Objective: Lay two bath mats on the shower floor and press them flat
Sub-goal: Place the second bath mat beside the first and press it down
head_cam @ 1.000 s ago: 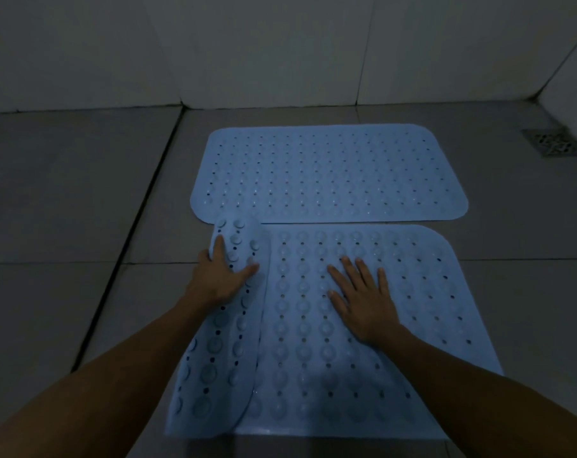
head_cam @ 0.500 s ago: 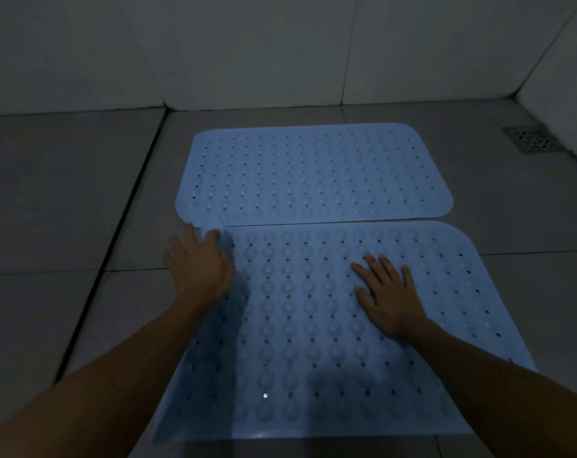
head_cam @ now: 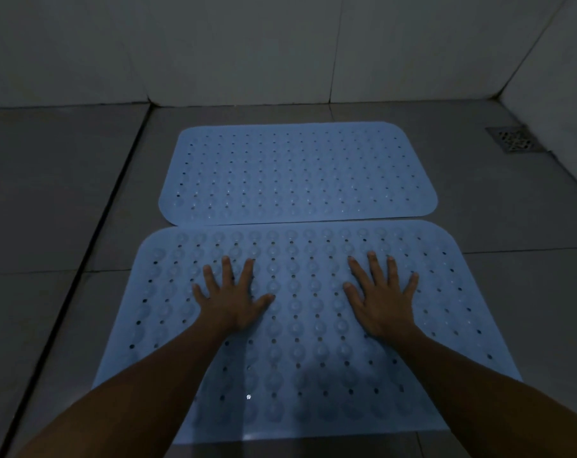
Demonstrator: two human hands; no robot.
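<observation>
Flatly, both hands — left hand [head_cam: 231,300], right hand [head_cam: 382,300] — press dimpled, perforated near mat [head_cam: 300,342].

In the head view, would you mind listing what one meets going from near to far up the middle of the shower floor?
Near bath mat, with the left hand and right hand pressing flat on it → far bath mat → bare strip of floor tile → tiled back wall.

Near mat [head_cam: 300,325]: lower left corner and part of the near edge hidden under the left forearm [head_cam: 141,385]; lower right corner hidden under the right forearm [head_cam: 472,385]. Both forearms cut off by the bottom frame edge. Floor drain [head_cam: 515,139], upper right: grate pattern too dim to resolve.
</observation>
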